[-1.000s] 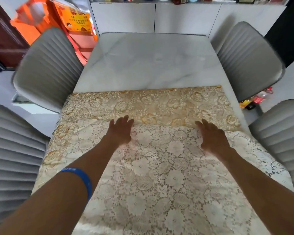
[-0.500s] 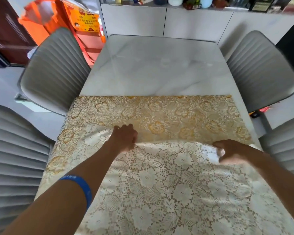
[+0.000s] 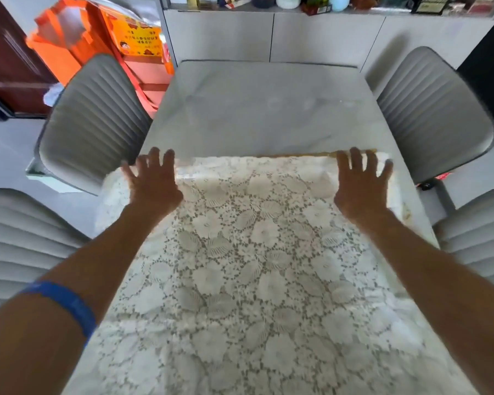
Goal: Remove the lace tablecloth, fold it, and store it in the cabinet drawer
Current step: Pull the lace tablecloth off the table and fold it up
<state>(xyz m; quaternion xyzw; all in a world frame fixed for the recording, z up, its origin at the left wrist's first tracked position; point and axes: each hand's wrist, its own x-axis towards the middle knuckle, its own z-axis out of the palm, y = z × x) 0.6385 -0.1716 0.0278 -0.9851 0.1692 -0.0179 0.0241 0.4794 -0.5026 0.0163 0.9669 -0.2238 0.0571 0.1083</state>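
— Lace tablecloth [image 3: 257, 252] lies doubled on the marble table [image 3: 263, 109], covering its near half?
— Yes. Left hand [image 3: 151, 183] and right hand [image 3: 362, 186] press flat, fingers spread wide, gripping nothing, at its far corners, probably smoothing the fold square.

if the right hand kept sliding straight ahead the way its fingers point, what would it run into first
Probably nothing soon: past the right hand and the cloth's far edge lies bare marble tabletop up to the cabinet. Depth is hard to judge.
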